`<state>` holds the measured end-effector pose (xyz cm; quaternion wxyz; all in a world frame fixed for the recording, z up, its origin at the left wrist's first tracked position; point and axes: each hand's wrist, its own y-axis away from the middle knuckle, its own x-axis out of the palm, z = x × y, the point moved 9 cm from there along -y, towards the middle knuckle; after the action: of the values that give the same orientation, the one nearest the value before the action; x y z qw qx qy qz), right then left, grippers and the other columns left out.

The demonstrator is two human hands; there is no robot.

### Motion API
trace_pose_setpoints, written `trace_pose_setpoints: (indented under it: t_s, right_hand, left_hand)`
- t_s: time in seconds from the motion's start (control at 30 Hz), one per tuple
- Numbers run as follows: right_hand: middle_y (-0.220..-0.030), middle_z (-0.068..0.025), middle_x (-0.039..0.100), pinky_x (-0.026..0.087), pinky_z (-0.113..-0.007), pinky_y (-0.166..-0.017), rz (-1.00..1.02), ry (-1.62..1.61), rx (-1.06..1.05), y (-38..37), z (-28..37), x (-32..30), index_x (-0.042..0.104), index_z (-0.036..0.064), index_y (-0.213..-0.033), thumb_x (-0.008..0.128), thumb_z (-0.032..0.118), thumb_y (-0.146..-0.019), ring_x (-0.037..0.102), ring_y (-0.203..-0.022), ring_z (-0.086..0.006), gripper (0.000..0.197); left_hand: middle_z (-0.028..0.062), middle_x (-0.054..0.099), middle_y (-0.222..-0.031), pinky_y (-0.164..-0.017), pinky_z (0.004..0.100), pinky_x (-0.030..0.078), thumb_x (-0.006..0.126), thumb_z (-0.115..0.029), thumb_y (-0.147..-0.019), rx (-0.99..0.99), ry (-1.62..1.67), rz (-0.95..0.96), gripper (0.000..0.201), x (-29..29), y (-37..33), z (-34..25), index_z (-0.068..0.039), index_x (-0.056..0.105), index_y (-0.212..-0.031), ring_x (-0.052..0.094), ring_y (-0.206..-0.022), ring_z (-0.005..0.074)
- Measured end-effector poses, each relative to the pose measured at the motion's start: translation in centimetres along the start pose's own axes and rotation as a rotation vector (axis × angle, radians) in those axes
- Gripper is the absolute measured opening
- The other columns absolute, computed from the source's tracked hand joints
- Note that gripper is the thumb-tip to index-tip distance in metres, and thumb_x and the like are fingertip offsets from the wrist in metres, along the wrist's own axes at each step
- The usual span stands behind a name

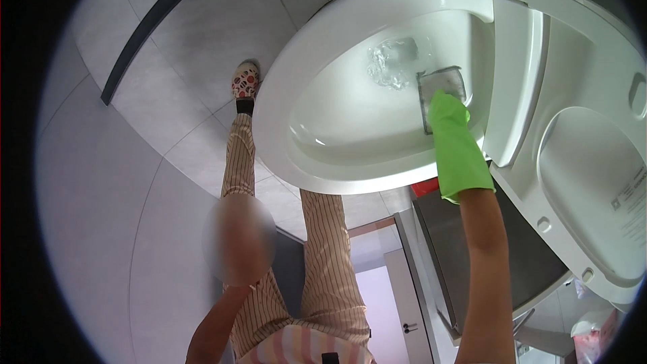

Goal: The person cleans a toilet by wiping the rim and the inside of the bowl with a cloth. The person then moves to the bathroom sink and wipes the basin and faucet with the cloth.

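Touches gray square cloth (438, 81) inside white toilet bowl (278, 121), near water (391, 64), w/ green-gloved R hand (450, 113) (can't tell if gripping), well apart from blurred L hand (241, 239) (can't tell pose), prob. mid-wipe, w/ amt. done or left unclear.

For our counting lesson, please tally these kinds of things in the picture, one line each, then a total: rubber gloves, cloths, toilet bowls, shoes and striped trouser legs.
Green rubber glove: 1
Dark-edged cloth: 1
White toilet bowl: 1
Patterned shoe: 1
Striped trouser legs: 2
Total: 6
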<state>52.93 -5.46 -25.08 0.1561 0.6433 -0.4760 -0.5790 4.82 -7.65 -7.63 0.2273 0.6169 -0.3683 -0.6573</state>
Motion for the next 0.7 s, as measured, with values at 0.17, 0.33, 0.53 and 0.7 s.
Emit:
trace_pose_setpoints:
  t_s: [0.17, 0.33, 0.53, 0.7]
  right_hand:
    - [-0.094, -0.0150, 0.063, 0.049, -0.045, -0.074, 0.098, -0.134, -0.065, 4.9, 4.8, 3.4, 0.059, 0.0126, -0.098, 0.049, 0.032, -0.084, 0.061, -0.087, -0.0338, 0.026]
    - [-0.094, -0.0152, 0.063, 0.050, -0.042, -0.074, 0.269, -0.158, 0.018, 4.5, 4.4, 3.6, 0.059, 0.0106, -0.098, 0.053, 0.036, -0.082, 0.061, -0.091, -0.0280, 0.031]
    - [-0.095, -0.0118, 0.064, 0.050, -0.038, -0.074, 0.005, 0.114, 0.011, -3.7, 1.0, -2.3, 0.060, 0.0116, -0.098, 0.051, 0.032, -0.084, 0.062, -0.088, -0.0254, 0.026]
    - [-0.095, -0.0092, 0.064, 0.050, -0.036, -0.074, -0.216, 0.195, -0.054, -9.9, 3.8, -6.5, 0.061, 0.0136, -0.098, 0.050, 0.030, -0.085, 0.063, -0.085, -0.0251, 0.024]
  left_hand:
    - [0.0265, 0.032, -0.126, -0.081, 0.0478, 0.048, 0.072, -0.018, -0.065, 0.070, 0.005, -0.088, 0.092, -1.5, -0.4, -1.2, -0.007, 0.018, -0.138, 0.044, -0.106, 0.0428]
    - [0.0265, 0.032, -0.127, -0.081, 0.0490, 0.047, 0.071, -0.018, -0.066, 0.130, 0.089, -0.095, 0.091, -1.7, -0.6, -1.0, -0.008, 0.018, -0.138, 0.043, -0.106, 0.0435]
    - [0.0258, 0.032, -0.126, -0.083, 0.0483, 0.045, 0.071, -0.018, -0.067, 0.119, 0.125, -0.047, 0.090, -2.9, -1.8, -1.9, -0.008, 0.017, -0.139, 0.043, -0.105, 0.0437]
    - [0.0265, 0.031, -0.127, -0.084, 0.0491, 0.044, 0.071, -0.017, -0.067, -0.259, 0.040, 0.320, 0.090, 1.6, -1.5, 1.7, -0.007, 0.017, -0.139, 0.043, -0.105, 0.0452]
